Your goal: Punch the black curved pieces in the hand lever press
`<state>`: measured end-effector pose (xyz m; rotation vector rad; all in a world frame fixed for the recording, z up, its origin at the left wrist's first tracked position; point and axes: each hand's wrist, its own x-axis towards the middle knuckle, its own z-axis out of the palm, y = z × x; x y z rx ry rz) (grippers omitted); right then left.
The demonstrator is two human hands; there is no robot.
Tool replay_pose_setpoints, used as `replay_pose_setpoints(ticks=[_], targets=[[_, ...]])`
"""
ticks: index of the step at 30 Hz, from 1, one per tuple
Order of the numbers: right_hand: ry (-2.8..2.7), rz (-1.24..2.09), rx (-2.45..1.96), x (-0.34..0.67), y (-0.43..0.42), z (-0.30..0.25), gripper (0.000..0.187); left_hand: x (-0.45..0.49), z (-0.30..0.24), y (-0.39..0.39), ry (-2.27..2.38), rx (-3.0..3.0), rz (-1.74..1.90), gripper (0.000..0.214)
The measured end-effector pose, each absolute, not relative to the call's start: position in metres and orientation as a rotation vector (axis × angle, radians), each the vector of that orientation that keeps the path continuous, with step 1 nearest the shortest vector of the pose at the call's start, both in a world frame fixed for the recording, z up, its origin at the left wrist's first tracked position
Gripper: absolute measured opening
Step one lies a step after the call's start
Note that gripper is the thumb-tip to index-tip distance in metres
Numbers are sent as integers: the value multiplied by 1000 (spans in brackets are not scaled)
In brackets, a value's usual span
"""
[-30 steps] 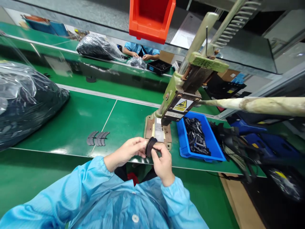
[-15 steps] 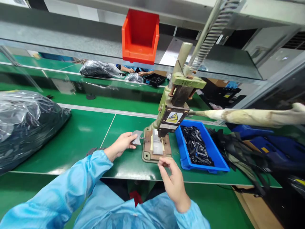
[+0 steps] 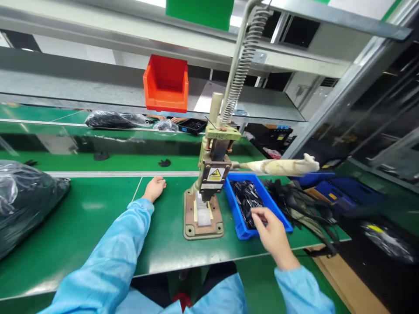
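Note:
My left hand (image 3: 155, 189) rests on the green bench left of the hand press (image 3: 214, 172), its fingers curled closed. Whatever they may hold is hidden. My right hand (image 3: 273, 233) hangs over the near edge of the blue bin (image 3: 241, 232), thumb and fingers pinched together. I cannot make out what is between them. Many thin black plastic parts (image 3: 244, 196) fill the bin. On the press base (image 3: 190, 229), under the ram, a pale metal fixture block (image 3: 204, 216) lies in its slot.
A clear plastic bag of dark items (image 3: 29, 205) stands at the left. The press handle (image 3: 281, 166), wrapped in pale material, reaches out over the bin. Black straps (image 3: 301, 200) lie to the right. An orange bin (image 3: 166, 85) sits on the shelf above. Another person's hands show behind.
My left hand has moved away from the press base, and the grey curved piece it held is out of sight. My right hand has gone right, from the base to the blue bin.

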<state>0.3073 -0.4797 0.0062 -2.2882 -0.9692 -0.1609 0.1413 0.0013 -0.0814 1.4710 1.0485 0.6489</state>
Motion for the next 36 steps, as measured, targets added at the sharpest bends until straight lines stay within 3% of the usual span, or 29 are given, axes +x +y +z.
replay_pose_setpoints(ticks=[3, 6, 11, 20, 26, 30, 36], targets=[[-978, -65, -2477, 351, -468, 15, 32, 130, -91, -7, 1074, 1629, 630, 31], [-1014, 124, -2662, 374, -447, 13, 50, 122, -91, -17, 1091, 1772, 602, 25], [-1011, 345, -2837, 379, -422, 1, 45, 109, -92, -43, 1007, 1971, 480, 28], [-956, 263, -2857, 373, -434, 4, 36, 77, -84, -99, 871, 1838, 382, 57], [-872, 49, -2837, 373, -447, 8, 36, 61, -73, -129, 770, 1474, 528, 72], [-873, 12, -2799, 376, -454, 5, 38, 51, -55, -160, 682, 1514, 672, 73], [-1004, 311, -2771, 376, -439, -1, 42, 50, -60, -203, 497, 1560, 587, 60]])
